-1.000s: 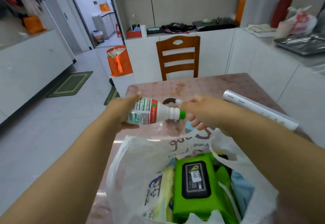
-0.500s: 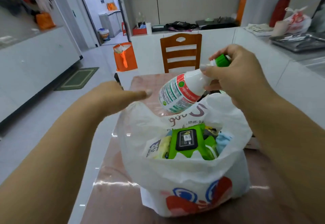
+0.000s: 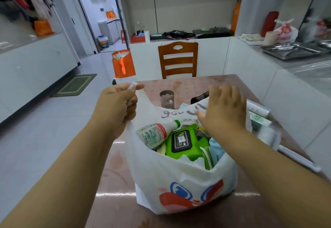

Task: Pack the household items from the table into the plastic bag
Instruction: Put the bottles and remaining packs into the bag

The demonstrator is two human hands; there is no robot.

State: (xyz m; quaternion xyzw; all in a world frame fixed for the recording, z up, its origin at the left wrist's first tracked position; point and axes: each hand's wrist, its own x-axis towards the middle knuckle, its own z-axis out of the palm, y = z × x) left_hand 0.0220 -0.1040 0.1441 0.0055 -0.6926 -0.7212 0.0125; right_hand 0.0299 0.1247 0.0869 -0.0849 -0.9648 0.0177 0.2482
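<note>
White plastic, the bag [image 3: 180, 179] stands on the brown surface [image 3: 114, 202] with its mouth held wide; the bottle [image 3: 155, 135], half a second ago gripped by the right hand above the opening, now lies tilted inside at the left, green cap toward the far rim, resting against the green wipes pack [image 3: 184, 142]; so that item is packed. The right hand [image 3: 223, 110] has let go and hovers with fingers spread and relaxed over the far-right rim, holding nothing; the left hand [image 3: 116, 106], which hung open beside the bag a moment ago, now pinches the left handle [image 3: 141, 100] and lifts it taut. On the surface to the right a few things are left unpacked: a long white box [image 3: 297, 158] partly behind the forearm, and a green-and-white packet [image 3: 260, 120] near it; a dark cup [image 3: 167, 99] stands beyond the bag. By my reading, the free hand goes for one of those next; the bag looks nearly full, so room may be tight.
</note>
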